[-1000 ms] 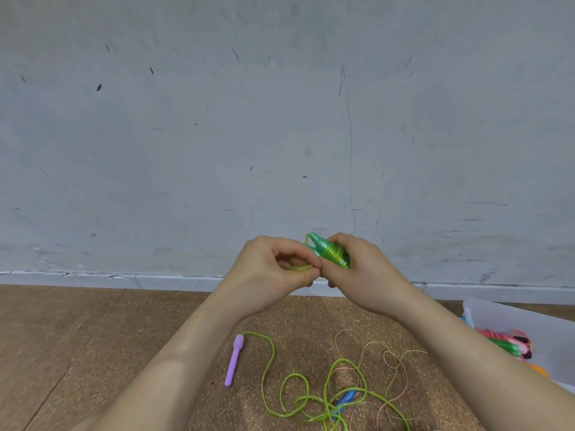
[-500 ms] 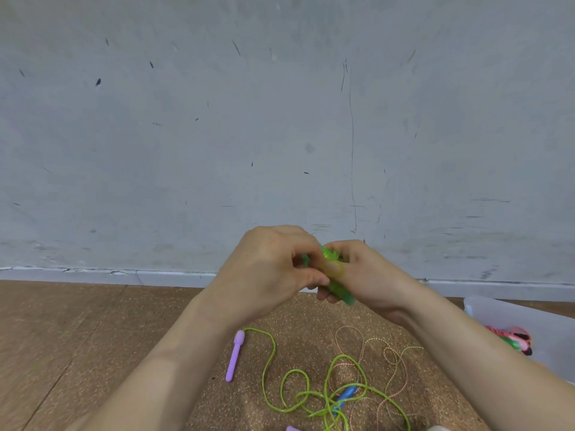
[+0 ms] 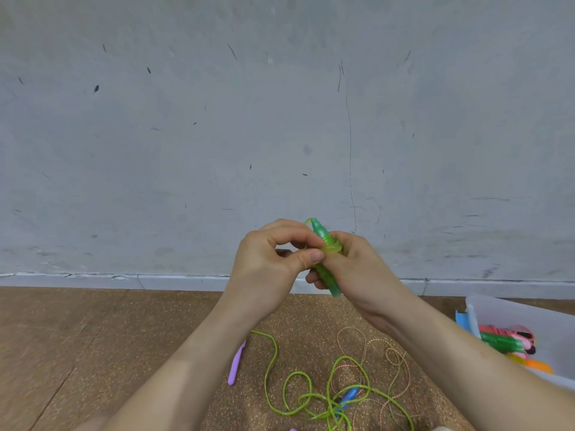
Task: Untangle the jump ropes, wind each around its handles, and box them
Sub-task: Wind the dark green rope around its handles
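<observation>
Green handles (image 3: 323,256) stood tilted in the right hand (image 3: 357,269), whose fingers curled round them. The left hand (image 3: 267,265), just beside them, pinched the rope (image 3: 332,247) at its coils. Winding looked nearly finished. The loose end probably needed tucking next, before the bundle went into the box (image 3: 529,309), low and well right of the handles. Tangled ropes (image 3: 298,390) lay below them.

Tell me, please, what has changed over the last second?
The green handles swung from pointing up-left to nearly upright in the right grip, their lower end now showing. The left grip closed in over them and now pinches the rope against them. The floor tangle, purple handle and box stayed put.
</observation>
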